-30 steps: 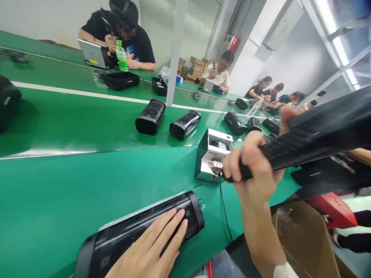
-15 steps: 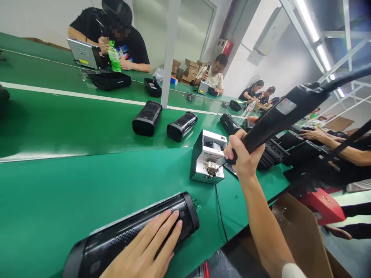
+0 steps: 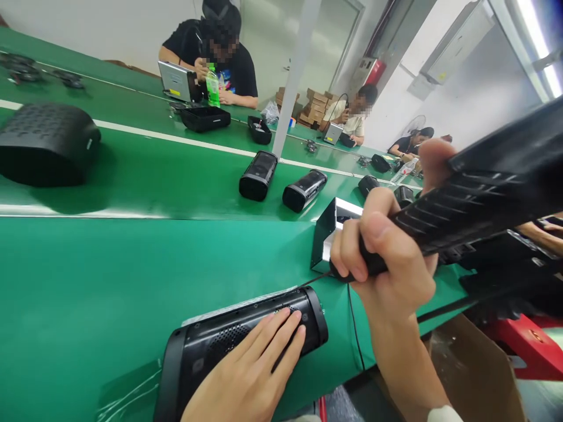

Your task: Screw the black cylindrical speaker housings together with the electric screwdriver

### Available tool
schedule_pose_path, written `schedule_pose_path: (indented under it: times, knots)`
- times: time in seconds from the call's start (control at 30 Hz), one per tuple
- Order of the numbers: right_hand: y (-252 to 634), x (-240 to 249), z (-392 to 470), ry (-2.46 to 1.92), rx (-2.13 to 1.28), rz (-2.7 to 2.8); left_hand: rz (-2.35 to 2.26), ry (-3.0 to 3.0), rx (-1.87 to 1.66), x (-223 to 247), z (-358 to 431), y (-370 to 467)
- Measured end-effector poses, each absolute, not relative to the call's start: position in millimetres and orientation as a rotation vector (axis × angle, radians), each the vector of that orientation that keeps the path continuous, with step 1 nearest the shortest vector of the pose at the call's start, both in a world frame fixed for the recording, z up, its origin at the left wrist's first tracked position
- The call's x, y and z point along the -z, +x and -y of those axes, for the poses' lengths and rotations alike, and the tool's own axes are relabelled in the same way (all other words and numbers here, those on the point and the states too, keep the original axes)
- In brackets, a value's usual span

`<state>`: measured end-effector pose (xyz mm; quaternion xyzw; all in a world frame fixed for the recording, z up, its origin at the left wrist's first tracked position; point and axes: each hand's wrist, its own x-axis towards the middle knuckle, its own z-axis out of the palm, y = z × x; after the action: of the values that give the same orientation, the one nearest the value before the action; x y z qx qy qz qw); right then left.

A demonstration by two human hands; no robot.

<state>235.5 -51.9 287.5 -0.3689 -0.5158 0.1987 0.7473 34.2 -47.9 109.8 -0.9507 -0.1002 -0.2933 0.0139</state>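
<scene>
A long black speaker housing (image 3: 211, 340) with a perforated grille lies on the green table. My left hand (image 3: 253, 366) rests flat on its top, fingers stretched out. My right hand (image 3: 387, 252) is wrapped round a black electric screwdriver (image 3: 492, 181), whose thin bit points left, its tip close to the housing's far edge. Behind my right hand stands a silver and black box (image 3: 325, 240), partly hidden by the fingers.
Two dark speakers (image 3: 258, 176) (image 3: 304, 190) stand beyond the box. A larger black housing (image 3: 48, 143) is at the left. A white post (image 3: 297, 82) rises mid-table. People work across the table. A cardboard box (image 3: 475, 363) is below right.
My right hand has brought the screwdriver away from the silver box, nearer to me and toward the speaker housing. The view has turned left. My left hand stays on the housing.
</scene>
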Motion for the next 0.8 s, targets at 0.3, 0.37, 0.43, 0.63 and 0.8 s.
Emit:
schedule_pose_path:
  times: [0.3, 0.37, 0.43, 0.63, 0.8]
  knots:
    - [220.6, -275.4, 36.4, -0.754, -0.593, 1.099, 0.308, -2.921, 0.942, -109.9, 50.8, 36.1]
    - [220.2, -274.7, 36.4, -0.752, -0.601, 1.1, 0.313, -2.918, 0.95, -111.0, 51.6, 36.0]
    - [219.6, -271.9, 36.3, -0.757, -0.613, 1.105, 0.315, -2.92, 0.963, -111.9, 52.1, 36.3]
    - [215.7, -253.8, 34.7, -0.769, -0.653, 1.15, 0.327, -2.913, 1.001, -114.2, 51.3, 36.9]
    - [215.3, -255.4, 36.4, -0.785, -0.66, 1.142, 0.32, -2.903, 0.99, -121.5, 49.9, 35.0]
